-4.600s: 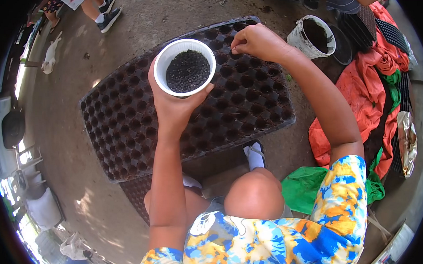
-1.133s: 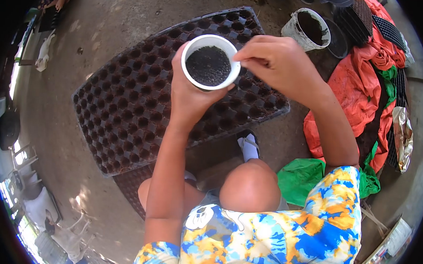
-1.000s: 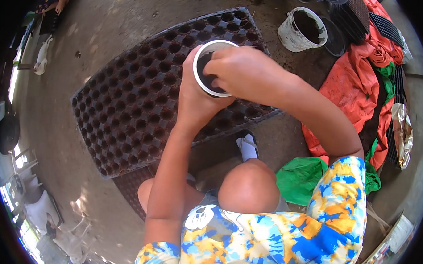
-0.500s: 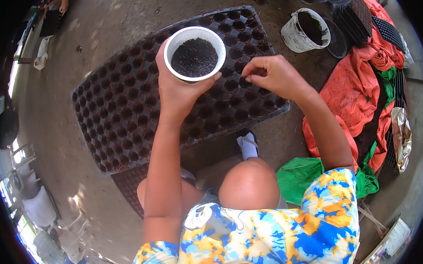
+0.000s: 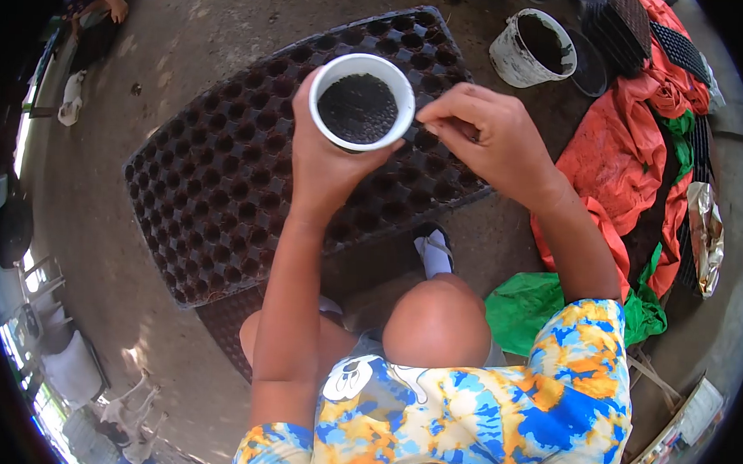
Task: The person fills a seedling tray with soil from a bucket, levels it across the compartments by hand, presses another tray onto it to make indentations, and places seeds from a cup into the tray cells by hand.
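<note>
My left hand (image 5: pixel 328 176) is wrapped around a white plastic cup (image 5: pixel 362 59), its open mouth facing up. Small dark round grains that look like seeds (image 5: pixel 358 111) lie inside the cup. Just right of the rim is my right hand (image 5: pixel 500 142), thumb and fingers pinched together; whatever they hold is too small to make out. Below both hands spreads a large black seedling tray (image 5: pixel 215 209) with rows of round cells that look filled with dark brown soil.
A soil-smeared white bucket (image 5: pixel 512 60) stands at the upper right beside a dark lid (image 5: pixel 590 67) and stacked black trays (image 5: pixel 616 31). Red sheeting (image 5: pixel 607 159) and green sheeting (image 5: pixel 526 309) lie to the right. Another person's hand (image 5: pixel 116 7) shows at the upper left.
My left hand has shifted the cup slightly right. My right hand has come up and left toward the cup's rim, fingers still pinched.
</note>
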### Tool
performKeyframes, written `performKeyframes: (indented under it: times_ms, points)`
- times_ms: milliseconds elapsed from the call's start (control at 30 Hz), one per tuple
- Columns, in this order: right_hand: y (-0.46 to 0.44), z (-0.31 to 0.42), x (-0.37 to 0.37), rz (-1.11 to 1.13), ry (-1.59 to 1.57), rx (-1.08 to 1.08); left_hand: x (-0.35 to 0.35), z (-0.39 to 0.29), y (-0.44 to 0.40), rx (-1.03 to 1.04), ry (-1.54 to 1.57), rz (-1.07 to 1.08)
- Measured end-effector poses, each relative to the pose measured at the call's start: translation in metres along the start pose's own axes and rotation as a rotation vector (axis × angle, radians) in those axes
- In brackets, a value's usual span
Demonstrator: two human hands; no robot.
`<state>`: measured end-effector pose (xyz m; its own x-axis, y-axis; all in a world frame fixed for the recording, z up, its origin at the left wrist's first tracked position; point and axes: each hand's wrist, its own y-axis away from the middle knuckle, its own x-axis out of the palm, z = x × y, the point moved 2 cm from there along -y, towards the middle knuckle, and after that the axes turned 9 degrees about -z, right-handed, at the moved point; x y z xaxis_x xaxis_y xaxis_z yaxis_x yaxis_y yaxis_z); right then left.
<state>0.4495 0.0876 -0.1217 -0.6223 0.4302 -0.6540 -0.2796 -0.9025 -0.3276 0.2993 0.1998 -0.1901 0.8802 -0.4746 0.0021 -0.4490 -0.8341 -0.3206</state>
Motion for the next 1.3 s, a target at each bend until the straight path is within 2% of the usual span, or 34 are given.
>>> performKeyframes:
  times_ms: [33,100,133,233,267,400,433,500,533,667,767,900,967,1033,1133,1267,1300]
  points:
    - [-0.007,0.011,0.001,-0.042,-0.015,-0.054,0.005,0.001,0.004,0.01,-0.041,0.031]
    - [-0.017,0.013,0.017,0.096,0.174,-0.225,0.017,-0.009,0.011,0.007,-0.114,0.101]
    - [-0.021,0.013,0.027,0.225,0.284,-0.145,0.021,-0.008,0.013,0.053,-0.17,0.129]
    - [-0.027,0.005,0.041,0.305,0.313,-0.223,0.025,-0.011,0.017,0.016,-0.204,0.146]
    - [-0.03,0.005,0.041,0.364,0.334,-0.174,0.024,-0.009,0.015,0.055,-0.195,0.117]
    - [-0.034,0.009,0.013,0.223,0.0,-0.001,0.015,-0.006,0.008,0.034,-0.101,0.047]
    - [-0.028,0.009,0.005,0.222,-0.034,0.083,0.012,-0.001,0.007,-0.021,-0.055,0.033]
    - [-0.014,0.01,-0.007,0.222,-0.102,0.25,0.002,0.005,0.002,0.062,-0.114,0.011]
    - [-0.004,0.002,-0.007,0.266,-0.088,0.286,0.0,0.006,0.002,0.032,-0.059,-0.009]
    - [0.032,-0.034,0.019,0.308,0.088,0.24,-0.003,0.003,0.001,-0.008,-0.038,-0.011]
    - [0.014,-0.021,0.001,0.038,-0.063,0.206,0.0,0.005,0.004,0.021,-0.052,0.011]
    - [-0.016,0.005,0.01,0.086,0.168,-0.16,0.014,-0.002,0.013,0.041,-0.11,0.114]
    - [-0.019,0.004,0.033,0.25,0.327,-0.156,0.022,-0.005,0.016,0.096,-0.132,0.125]
    - [-0.023,0.001,0.043,0.3,0.345,-0.214,0.023,-0.008,0.017,0.154,-0.239,0.116]
    - [-0.03,0.005,0.04,0.312,0.32,-0.134,0.02,-0.009,0.016,0.128,-0.21,0.108]
    - [-0.033,0.013,0.016,0.099,0.077,-0.152,0.016,-0.012,0.012,0.052,-0.114,0.07]
    - [-0.031,0.013,0.009,0.098,0.017,-0.056,0.014,-0.011,0.011,0.04,-0.082,0.058]
